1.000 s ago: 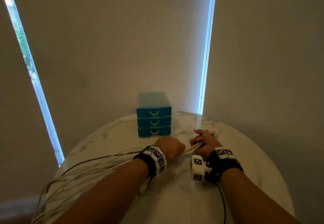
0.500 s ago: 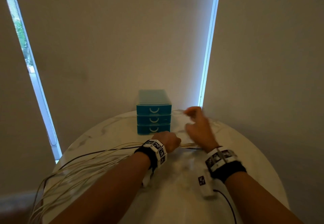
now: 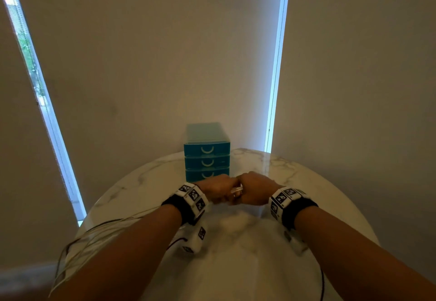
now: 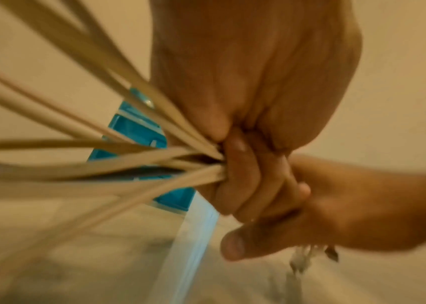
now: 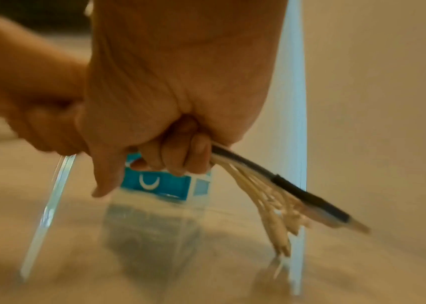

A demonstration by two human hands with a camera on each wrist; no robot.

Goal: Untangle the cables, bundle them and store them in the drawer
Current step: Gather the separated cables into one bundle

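Several pale cables (image 3: 77,244) and a black one run from the table's left edge up into my left hand (image 3: 217,190), whose curled fingers grip them together (image 4: 128,162). My right hand (image 3: 252,191) is fisted right beside it and holds the plug ends (image 5: 279,205), pale connectors and one black (image 5: 310,199) sticking out below the fist. Both hands meet just in front of the blue three-drawer unit (image 3: 207,152), whose drawers are all closed.
The round marble table (image 3: 236,265) stands against beige blinds, with bright window strips at left and right. A thin black wire (image 3: 322,284) hangs from my right wrist near the table's front right edge. Cable loops hang over the left edge.
My right hand, raised toward the drawers half a second ago, has come back down and closed on the cables beside my left hand. The left hand stays gripping the bundle.
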